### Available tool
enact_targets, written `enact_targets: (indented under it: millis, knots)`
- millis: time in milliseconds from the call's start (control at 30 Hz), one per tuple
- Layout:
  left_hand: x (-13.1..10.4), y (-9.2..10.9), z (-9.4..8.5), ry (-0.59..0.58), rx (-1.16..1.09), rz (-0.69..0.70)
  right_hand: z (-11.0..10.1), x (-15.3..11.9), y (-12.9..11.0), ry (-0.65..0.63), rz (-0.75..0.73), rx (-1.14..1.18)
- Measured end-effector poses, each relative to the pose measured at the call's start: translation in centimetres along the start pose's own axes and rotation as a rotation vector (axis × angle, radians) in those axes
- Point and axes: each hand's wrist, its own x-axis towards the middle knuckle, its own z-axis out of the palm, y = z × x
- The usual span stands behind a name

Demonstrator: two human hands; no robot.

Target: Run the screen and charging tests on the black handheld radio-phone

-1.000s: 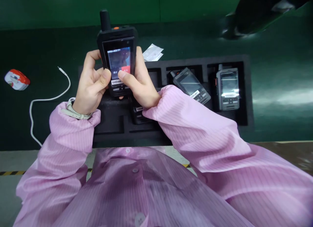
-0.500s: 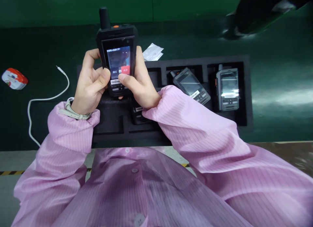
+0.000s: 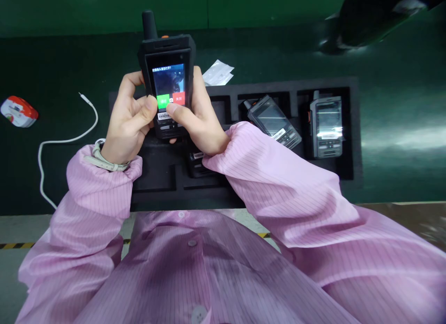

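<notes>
Both my hands grip a black handheld two-way radio (image 3: 169,80) upright above a dark foam tray (image 3: 156,149). Its stubby antenna points away from me and its lit screen shows a picture with a green and a red button. My left hand (image 3: 130,112) is closed on the left side, thumb at the screen's lower left edge. My right hand (image 3: 200,119) holds the right side, its thumb over the lower screen near a small camera icon. Under my right wrist another black radio (image 3: 197,166) lies in the tray, mostly hidden.
Two more radios lie in the tray to the right, a tilted radio (image 3: 273,122) and a straight radio (image 3: 327,126). A clear plastic bag (image 3: 218,73) is behind the tray. On the left are a white cable (image 3: 68,141) and a red-and-white container (image 3: 20,111). A dark object (image 3: 365,22) is at upper right.
The left on-screen button has turned from dark to green. My right thumb has shifted slightly left on the screen. Both hands still hold the radio in about the same place.
</notes>
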Motion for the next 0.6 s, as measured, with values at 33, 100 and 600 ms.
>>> enact_targets:
  millis: [33,100,600]
  knots:
    - [-0.06,0.05,0.08,-0.001,-0.005,0.000,0.12,-0.03,-0.10,0.016,0.005,0.012]
    - [-0.17,0.17,0.21,-0.004,-0.010,-0.009,0.31,-0.08,-0.24,0.040,0.015,0.029]
    - [-0.50,0.59,0.41,0.073,0.068,-0.113,0.04,-0.42,0.74,-0.062,-0.030,-0.001]
